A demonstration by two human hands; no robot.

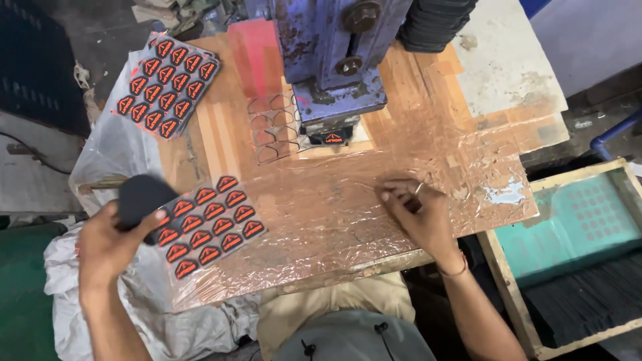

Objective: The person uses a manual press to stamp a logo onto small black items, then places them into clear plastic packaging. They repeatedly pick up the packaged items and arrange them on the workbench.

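My left hand (110,244) grips a black piece (140,197) at the left edge of a sheet of orange-and-black shield-shaped patches (207,224) lying on the table. My right hand (418,214) rests on the clear film covering the wooden table (348,200), fingertips pinched together against the film, a ring on one finger and a bracelet at the wrist. Whether it holds anything is unclear. A single orange-and-black patch (333,138) sits under the head of the blue press (334,60). A clear sheet with punched-out shield holes (271,127) lies left of the press.
A second sheet of patches (167,83) lies at the table's far left corner. A red pad (254,50) sits beside the press, a black stack (438,23) behind it. A wooden crate with teal sheet (575,227) stands at right. White plastic bags (114,154) hang at left.
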